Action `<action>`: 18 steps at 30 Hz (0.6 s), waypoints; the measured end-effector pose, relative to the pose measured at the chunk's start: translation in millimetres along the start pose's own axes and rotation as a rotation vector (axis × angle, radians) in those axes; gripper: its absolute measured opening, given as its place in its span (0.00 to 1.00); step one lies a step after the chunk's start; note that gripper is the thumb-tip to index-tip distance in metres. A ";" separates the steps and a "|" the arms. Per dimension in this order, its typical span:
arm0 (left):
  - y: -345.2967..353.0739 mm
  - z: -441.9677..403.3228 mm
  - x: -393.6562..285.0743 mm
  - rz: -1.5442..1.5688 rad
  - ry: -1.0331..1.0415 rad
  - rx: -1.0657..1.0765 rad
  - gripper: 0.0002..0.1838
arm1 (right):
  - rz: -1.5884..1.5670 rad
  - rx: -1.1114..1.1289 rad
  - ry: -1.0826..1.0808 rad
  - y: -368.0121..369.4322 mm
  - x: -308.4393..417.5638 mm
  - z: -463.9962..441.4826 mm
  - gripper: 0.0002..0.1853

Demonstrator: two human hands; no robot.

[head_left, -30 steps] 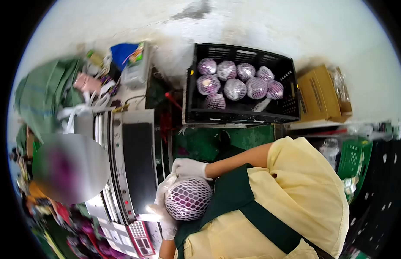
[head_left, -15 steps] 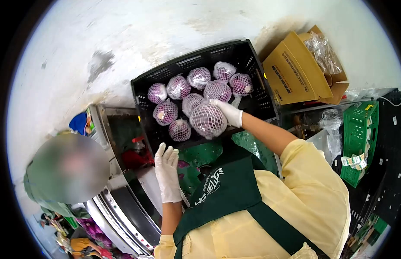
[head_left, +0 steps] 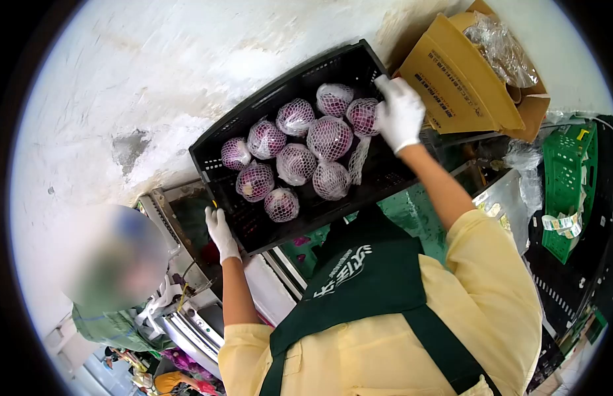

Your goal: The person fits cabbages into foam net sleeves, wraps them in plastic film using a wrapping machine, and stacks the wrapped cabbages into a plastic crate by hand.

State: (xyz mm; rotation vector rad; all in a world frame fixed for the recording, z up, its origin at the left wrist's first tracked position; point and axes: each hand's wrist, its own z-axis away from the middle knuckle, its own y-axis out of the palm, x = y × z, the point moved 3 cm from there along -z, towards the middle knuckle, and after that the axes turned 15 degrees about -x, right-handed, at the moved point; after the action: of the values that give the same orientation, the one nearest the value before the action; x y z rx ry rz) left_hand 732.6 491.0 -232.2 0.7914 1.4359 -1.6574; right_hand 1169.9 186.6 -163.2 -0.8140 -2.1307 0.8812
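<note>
A black plastic crate (head_left: 283,90) sits tilted in front of me, its right end higher in view. Several round purple heads, which look like red cabbages (head_left: 329,138), lie inside, each wrapped in white foam netting. My left hand (head_left: 221,234), in a white glove, is closed on the crate's left end wall, thumb up near the rim. At the opposite end, my right hand (head_left: 399,112), also gloved, grips the right wall with its fingers over the rim. An empty-looking strip of netting (head_left: 359,160) rests beside the cabbages on the right.
A cardboard box (head_left: 451,79) with clear plastic wrap stands beyond the crate's right end. Farther right is a green crate (head_left: 567,191) with labels in it. To my left, a person in green (head_left: 112,327) is close by metal equipment (head_left: 194,336). A wall rises behind.
The netted cabbage from my right hand now lies in the crate, released. Both hands have moved to the crate's ends and closed on them. The crate appears more tilted in view.
</note>
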 end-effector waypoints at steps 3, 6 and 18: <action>22.7 -14.4 -12.8 0.162 -0.142 0.077 0.27 | 0.002 0.174 0.474 67.7 -91.1 22.6 0.19; 34.7 -43.7 10.6 0.111 -0.264 0.144 0.21 | -0.205 0.598 0.733 51.7 -75.8 20.4 0.17; 60.6 -16.9 -38.3 -0.112 -0.431 0.560 0.18 | -0.022 0.363 0.915 -66.1 -103.9 141.2 0.19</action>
State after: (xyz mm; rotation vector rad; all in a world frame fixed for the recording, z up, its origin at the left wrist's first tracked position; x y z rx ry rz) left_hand 803.5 511.0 -232.1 0.5946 0.7324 -2.1952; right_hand 1101.7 23.1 -224.3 -0.7881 -1.1420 0.6641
